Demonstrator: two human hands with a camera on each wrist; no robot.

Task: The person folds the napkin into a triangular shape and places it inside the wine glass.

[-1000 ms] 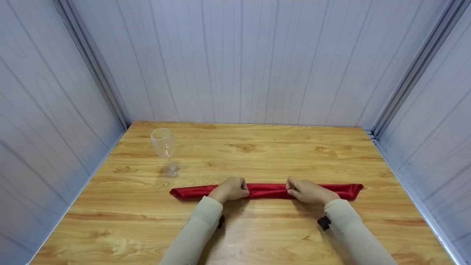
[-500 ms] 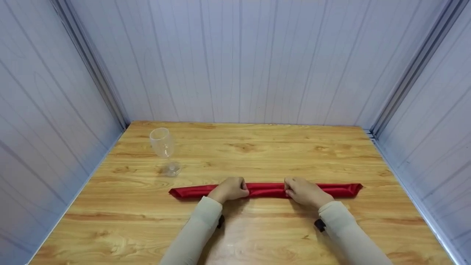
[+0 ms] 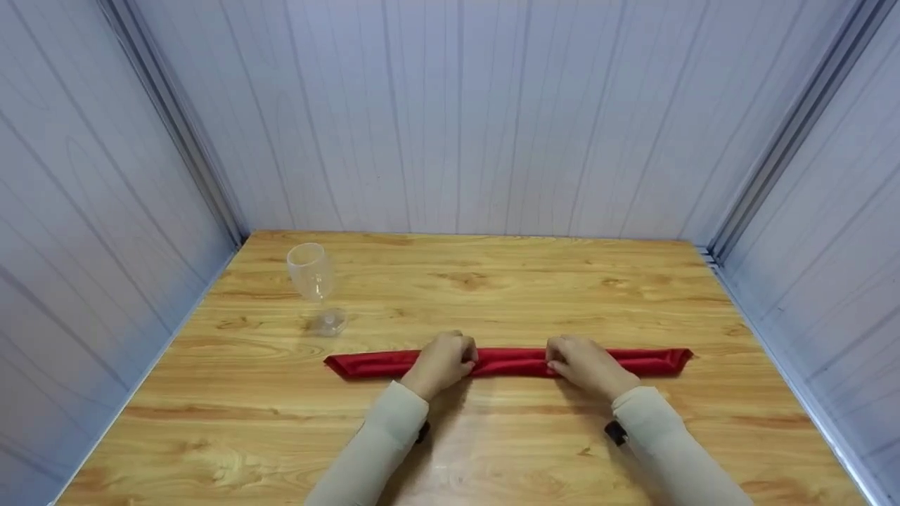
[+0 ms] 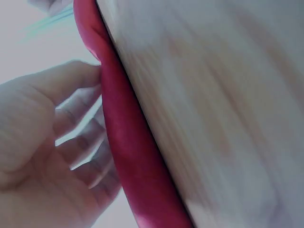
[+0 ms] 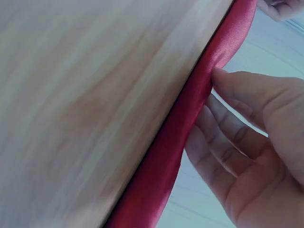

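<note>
A red cloth (image 3: 510,362), folded or rolled into a long narrow strip with slanted ends, lies across the table from left to right. Left of its middle, my left hand (image 3: 441,362) pinches it, thumb at the near edge and fingers curled over. My right hand (image 3: 583,365) holds the strip the same way right of the middle. In the left wrist view the thumb tip meets the edge of the cloth (image 4: 128,137). The right wrist view has the thumb pressing into the cloth (image 5: 178,123), with some fingertips hidden behind it.
A clear stemmed wine glass (image 3: 311,275) stands upright at the back left, beyond the cloth's left end. Pale panelled walls (image 3: 450,119) close in the wooden table (image 3: 464,281) at the back and both sides.
My left hand has shifted slightly, its wrist turning a little. The right hand moved slightly left, then back a bit. The cloth stays almost in place, its creases altered between the hands.
</note>
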